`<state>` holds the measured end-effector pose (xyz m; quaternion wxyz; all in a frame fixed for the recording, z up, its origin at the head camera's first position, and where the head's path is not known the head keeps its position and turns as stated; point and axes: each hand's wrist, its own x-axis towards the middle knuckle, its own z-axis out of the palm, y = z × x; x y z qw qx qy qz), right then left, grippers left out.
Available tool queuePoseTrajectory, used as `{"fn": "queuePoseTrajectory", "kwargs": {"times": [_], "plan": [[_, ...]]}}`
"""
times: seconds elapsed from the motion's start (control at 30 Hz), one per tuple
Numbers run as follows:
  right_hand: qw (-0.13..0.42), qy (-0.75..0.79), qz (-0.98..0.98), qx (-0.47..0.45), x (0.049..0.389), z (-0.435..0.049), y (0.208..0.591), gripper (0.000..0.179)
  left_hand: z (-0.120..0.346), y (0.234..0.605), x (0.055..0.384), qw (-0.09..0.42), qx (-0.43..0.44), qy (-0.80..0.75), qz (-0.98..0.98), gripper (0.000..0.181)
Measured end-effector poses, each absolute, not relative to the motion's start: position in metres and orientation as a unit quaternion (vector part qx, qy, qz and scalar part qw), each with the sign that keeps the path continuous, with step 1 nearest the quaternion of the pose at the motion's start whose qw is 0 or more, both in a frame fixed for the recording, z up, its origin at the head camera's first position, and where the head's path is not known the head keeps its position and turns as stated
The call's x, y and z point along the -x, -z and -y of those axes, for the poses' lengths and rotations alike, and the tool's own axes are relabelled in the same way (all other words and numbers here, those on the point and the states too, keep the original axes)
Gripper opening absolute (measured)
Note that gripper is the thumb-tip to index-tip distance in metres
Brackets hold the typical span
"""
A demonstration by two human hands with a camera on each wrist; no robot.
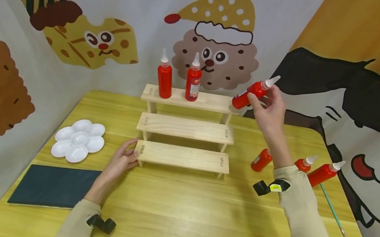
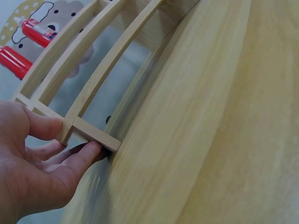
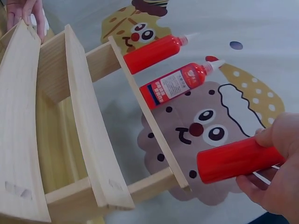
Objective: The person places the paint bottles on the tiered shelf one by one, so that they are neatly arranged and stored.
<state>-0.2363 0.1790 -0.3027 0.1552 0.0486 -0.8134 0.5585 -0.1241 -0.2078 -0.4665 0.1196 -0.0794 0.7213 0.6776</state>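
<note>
A three-tier wooden display stand [image 1: 182, 156] stands on the table. My left hand [image 1: 123, 160] pinches the left end of its lowest tier, thumb on the board and fingers by the leg [image 2: 96, 134]. In my right hand [image 1: 271, 110] is a red paint bottle [image 3: 233, 161] with a white nozzle, held tilted at the right end of the top tier. The right wrist view shows its base apart from the board. Two more red bottles, a left one [image 1: 164, 79] and a middle one [image 1: 193, 81], stand upright on that tier.
Right of the stand are more red bottles [image 1: 261, 160], partly behind my right arm, and a green paintbrush [image 1: 333, 211]. A white flower-shaped palette [image 1: 79, 140] and a dark flat board [image 1: 54, 186] lie on the left. A printed cloth [image 1: 146, 16] hangs behind the table.
</note>
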Motion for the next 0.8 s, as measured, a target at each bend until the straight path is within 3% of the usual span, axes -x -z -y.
{"fn": "queuePoseTrajectory", "kwargs": {"times": [0.8], "plan": [[0.059,-0.502,0.86,-0.073,0.279,-0.129,0.296,0.055,0.211,0.469,0.125,0.12,0.078,-0.679,-0.72,0.059]]}}
